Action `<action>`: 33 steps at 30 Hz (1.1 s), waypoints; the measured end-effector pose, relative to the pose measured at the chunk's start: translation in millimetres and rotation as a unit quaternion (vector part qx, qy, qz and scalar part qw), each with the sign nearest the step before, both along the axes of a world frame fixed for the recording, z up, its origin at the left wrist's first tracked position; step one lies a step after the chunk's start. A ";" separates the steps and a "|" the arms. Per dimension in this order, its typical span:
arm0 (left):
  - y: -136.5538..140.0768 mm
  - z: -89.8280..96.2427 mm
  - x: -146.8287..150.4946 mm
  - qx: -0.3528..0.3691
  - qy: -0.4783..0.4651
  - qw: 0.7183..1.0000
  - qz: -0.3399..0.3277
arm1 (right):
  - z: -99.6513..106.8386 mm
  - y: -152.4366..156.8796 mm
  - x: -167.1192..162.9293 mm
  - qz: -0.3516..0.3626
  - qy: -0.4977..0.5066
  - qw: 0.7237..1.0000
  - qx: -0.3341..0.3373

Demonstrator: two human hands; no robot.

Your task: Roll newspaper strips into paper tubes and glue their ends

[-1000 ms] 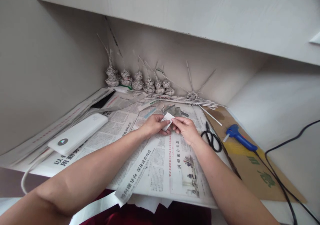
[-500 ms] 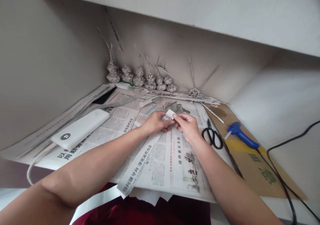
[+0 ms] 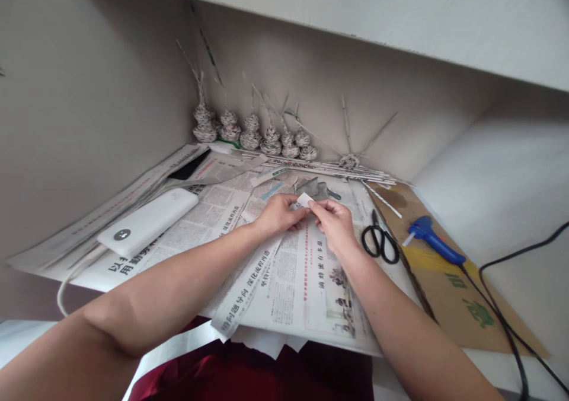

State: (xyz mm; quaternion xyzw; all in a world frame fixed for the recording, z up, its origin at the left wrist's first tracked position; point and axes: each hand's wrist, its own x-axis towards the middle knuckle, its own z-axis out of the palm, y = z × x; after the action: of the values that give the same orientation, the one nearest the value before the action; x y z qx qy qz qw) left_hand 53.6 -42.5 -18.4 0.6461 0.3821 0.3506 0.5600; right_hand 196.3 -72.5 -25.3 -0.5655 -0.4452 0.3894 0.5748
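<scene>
Both hands meet over the newspaper-covered table and pinch the far end of a newspaper strip [image 3: 242, 294]. Its pale tip pokes up between the fingertips, and the strip runs down past the table's front edge. My left hand [image 3: 280, 214] is closed, thumb and fingers around the paper from the left. From the right, my right hand [image 3: 333, 220] has its thumb pressed on the tip. How the paper is folded or rolled inside the fingers is hidden. Just beyond the hands lies a crumpled grey cloth-like piece [image 3: 316, 188]. Black-handled scissors [image 3: 380, 241] rest right of my right hand.
A white power bank [image 3: 149, 220] with a cable lies at left. At right, a blue glue gun [image 3: 435, 241] sits on cardboard [image 3: 471, 324], its black cord [image 3: 502, 318] trailing. Woven paper gourds [image 3: 251, 133] and paper sticks [image 3: 320, 168] line the back wall. A shelf overhangs above.
The view has shifted slightly. Less of the strip's pale tip shows above my fingers, and my fingers have moved a little around the paper. The other objects stay in place.
</scene>
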 end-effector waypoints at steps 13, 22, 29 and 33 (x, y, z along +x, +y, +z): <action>8.3 -4.9 -0.4 -0.071 -0.076 0.993 -0.062 | 1.3 3.4 8.0 0.051 -0.007 0.999 -0.002; 5.1 -4.5 1.4 -0.096 -0.052 0.992 -0.058 | -3.4 5.7 8.4 0.019 -0.008 1.000 -0.003; 0.1 -0.7 1.9 -0.047 -0.018 0.998 -0.022 | -5.7 3.4 4.1 0.012 -0.020 0.999 0.030; 0.0 1.9 1.6 -0.050 -0.023 0.998 -0.023 | -1.7 2.5 4.4 0.016 -0.016 0.999 0.023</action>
State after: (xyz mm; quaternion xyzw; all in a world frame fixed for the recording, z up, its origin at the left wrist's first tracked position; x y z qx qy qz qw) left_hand 55.3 -42.5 -16.5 0.6177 0.3709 0.3330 0.6083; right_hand 200.7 -70.0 -27.1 -0.5510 -0.4722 0.3795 0.5739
